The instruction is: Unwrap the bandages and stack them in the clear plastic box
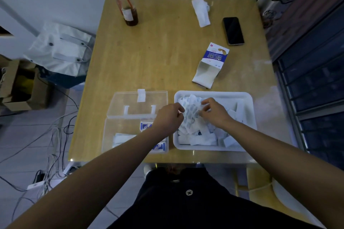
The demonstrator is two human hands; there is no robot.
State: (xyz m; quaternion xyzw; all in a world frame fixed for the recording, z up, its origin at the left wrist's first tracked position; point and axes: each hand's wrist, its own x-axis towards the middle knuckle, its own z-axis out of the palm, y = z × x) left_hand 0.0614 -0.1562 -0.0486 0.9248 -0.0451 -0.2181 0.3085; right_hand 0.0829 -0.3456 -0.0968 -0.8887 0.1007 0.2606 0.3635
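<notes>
A white tray (247, 98) at the table's near right holds a heap of bandages and torn wrappers (197, 135). Left of it stands the clear plastic box (108, 135) with its lid (134, 104) folded open behind; a few white and blue-printed pieces lie inside. My left hand (168, 117) and my right hand (214, 111) meet over the tray's left part, both pinching one wrapped bandage (191, 111) between their fingertips. Whether the wrapper is torn open I cannot tell.
An opened blue-and-white bandage carton (211, 65) lies behind the tray. A black phone (233, 30), a crumpled tissue (202, 11) and a tall glass with a red straw (128, 5) sit at the table's far side. Cables and boxes cover the floor at left.
</notes>
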